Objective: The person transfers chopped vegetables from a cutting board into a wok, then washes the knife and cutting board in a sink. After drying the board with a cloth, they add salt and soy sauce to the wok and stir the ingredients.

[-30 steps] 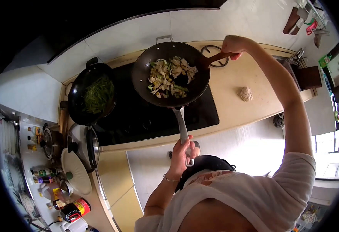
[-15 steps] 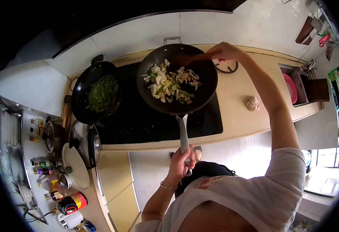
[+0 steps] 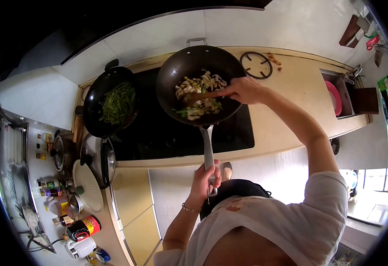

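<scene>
Grips grey metal handle (image 3: 208, 147) with left hand (image 3: 204, 178), seemingly steadying round dark wok (image 3: 190, 64) against brown wooden spatula (image 3: 208, 94) gripped in right hand (image 3: 246, 91).

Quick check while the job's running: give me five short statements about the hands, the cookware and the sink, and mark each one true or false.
1. The left hand grips the handle of the wok. True.
2. The right hand is empty. False: it holds a brown spatula, its far end in the food.
3. Greens lie in the black pan beside the wok. True.
4. A lid covers the wok. False: the wok is uncovered, with its food in plain view.
5. A pink basin is in the sink. True.
</scene>
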### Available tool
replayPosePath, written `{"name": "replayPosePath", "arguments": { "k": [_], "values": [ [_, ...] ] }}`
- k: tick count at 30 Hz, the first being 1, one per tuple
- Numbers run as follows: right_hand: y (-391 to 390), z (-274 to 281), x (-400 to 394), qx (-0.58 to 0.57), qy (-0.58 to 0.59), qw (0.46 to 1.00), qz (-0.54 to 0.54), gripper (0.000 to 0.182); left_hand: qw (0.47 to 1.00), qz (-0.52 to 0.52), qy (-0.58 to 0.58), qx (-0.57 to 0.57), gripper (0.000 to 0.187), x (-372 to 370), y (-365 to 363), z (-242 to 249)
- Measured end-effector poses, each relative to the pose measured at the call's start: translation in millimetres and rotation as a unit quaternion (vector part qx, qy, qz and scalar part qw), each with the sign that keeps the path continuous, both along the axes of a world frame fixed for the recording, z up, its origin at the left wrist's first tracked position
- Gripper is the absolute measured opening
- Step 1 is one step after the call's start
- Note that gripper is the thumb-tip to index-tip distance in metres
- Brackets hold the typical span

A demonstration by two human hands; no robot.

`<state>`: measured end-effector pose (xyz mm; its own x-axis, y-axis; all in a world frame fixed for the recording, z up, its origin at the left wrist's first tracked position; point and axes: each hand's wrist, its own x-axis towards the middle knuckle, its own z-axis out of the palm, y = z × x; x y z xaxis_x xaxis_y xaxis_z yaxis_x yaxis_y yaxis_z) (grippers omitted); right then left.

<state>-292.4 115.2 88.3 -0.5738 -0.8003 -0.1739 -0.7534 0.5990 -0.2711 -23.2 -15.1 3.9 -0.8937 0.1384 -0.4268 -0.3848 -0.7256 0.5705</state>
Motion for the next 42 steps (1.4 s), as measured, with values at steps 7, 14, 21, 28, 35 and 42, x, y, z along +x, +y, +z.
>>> {"name": "replayPosePath", "arguments": {
  "k": [7,14,21,28,35,42],
  "values": [
    [58.8,52.7,57.0,-0.022,0.012,0.997,-0.071,0.020,1.000,0.001,0.019,0.021,0.024,-1.6,-0.2,-0.9],
    [54.4,-0.4,71.2,-0.060,0.094,0.986,-0.127,0.023,1.000,-0.007,0.020,0.004,0.032,0.5,-1.1,6.6],
    [56.9,16.1,66.6,-0.111,0.065,0.981,-0.146,0.030,0.491,0.067,0.159,-0.854,0.031,-29.6,-74.8,-51.5],
    [47.4,28.5,81.0,-0.159,0.024,0.977,-0.140,0.031,0.511,-0.126,0.182,-0.830,0.017,-69.0,-132.5,-80.6],
    [8.5,47.0,137.1,-0.157,-0.009,0.981,-0.114,0.031,0.619,-0.008,0.131,-0.774,0.030,-91.5,-134.1,-98.4],
    [-66.6,61.1,176.2,-0.132,0.015,0.988,0.083,0.032,0.404,-0.061,0.188,-0.893,0.016,-97.8,-131.0,-100.7]
  ]
}}
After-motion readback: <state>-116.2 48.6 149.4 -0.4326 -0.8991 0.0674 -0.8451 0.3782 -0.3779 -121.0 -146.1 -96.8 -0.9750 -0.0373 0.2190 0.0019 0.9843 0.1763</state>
